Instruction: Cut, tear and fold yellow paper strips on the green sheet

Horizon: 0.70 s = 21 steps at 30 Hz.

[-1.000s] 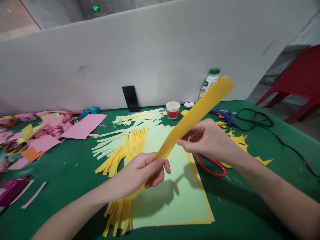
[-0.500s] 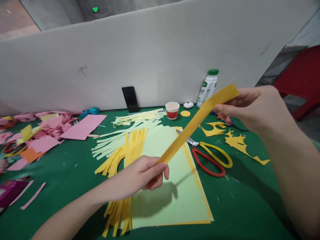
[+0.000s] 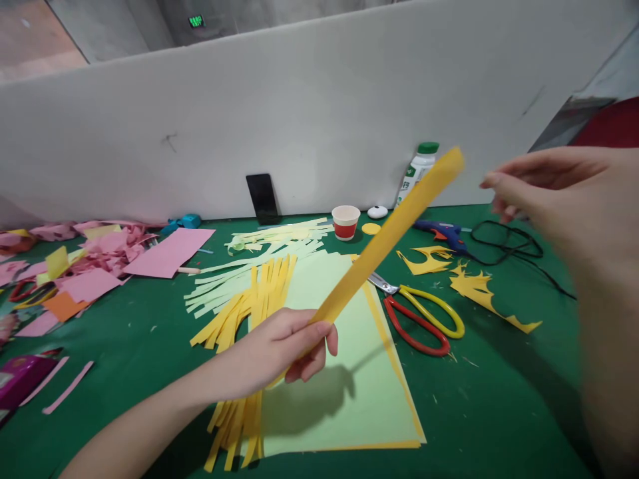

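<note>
My left hand [image 3: 294, 346] is closed around the lower end of a yellow paper strip [image 3: 384, 243], which slants up to the right. To the right of the strip's free upper end is my right hand [image 3: 544, 186], thumb and index finger pinched together with nothing visible between them. Under my left hand lie pale green paper sheets [image 3: 369, 406] over yellow ones. A bundle of cut yellow strips [image 3: 269, 286] lies along their left side. Scissors [image 3: 424, 319] with one red and one yellow handle rest at the sheets' right edge, blades partly hidden by the strip.
Pale green strips [image 3: 219, 289] lie at the back left. A paper cup [image 3: 345, 223], a phone [image 3: 262, 199] and a bottle [image 3: 417, 173] stand by the white partition. A blue glue gun [image 3: 444, 233] and yellow scraps [image 3: 479, 289] lie right. Pink paper [image 3: 172, 251] covers the far left.
My right hand has let go of the strip's upper end and moved right, away from it. The strip stands straighter in my left hand, which has barely moved. The glue gun has come into view.
</note>
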Each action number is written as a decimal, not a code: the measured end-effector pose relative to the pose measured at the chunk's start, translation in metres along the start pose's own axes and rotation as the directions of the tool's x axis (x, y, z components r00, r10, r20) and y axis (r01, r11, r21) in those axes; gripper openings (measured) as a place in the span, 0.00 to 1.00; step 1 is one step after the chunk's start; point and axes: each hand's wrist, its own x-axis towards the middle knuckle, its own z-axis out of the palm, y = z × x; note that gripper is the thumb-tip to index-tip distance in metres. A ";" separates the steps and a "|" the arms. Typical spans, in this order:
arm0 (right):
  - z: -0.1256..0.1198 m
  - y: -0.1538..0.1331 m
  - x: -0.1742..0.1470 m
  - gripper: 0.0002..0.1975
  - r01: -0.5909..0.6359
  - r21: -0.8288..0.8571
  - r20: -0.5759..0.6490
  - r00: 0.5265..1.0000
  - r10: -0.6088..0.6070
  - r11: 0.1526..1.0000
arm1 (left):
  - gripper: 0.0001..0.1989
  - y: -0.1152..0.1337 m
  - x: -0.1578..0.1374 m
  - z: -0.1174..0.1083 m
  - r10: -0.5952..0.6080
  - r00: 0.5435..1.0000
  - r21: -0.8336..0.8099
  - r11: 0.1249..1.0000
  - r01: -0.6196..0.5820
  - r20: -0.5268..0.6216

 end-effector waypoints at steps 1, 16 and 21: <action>0.002 -0.005 -0.002 0.10 -0.029 0.075 0.060 0.998 0.024 0.997 | 0.16 -0.001 0.001 0.000 0.029 0.999 -0.029 0.999 -0.029 -0.021; 0.055 -0.068 -0.066 0.08 -0.167 0.448 0.823 0.461 -0.333 0.878 | 0.16 -0.006 0.003 0.004 0.063 0.995 0.052 0.997 -0.059 -0.081; 0.057 -0.067 -0.067 0.05 -0.097 0.456 0.779 0.524 -0.344 0.885 | 0.17 -0.007 0.002 0.007 0.080 0.991 0.173 0.983 -0.061 -0.109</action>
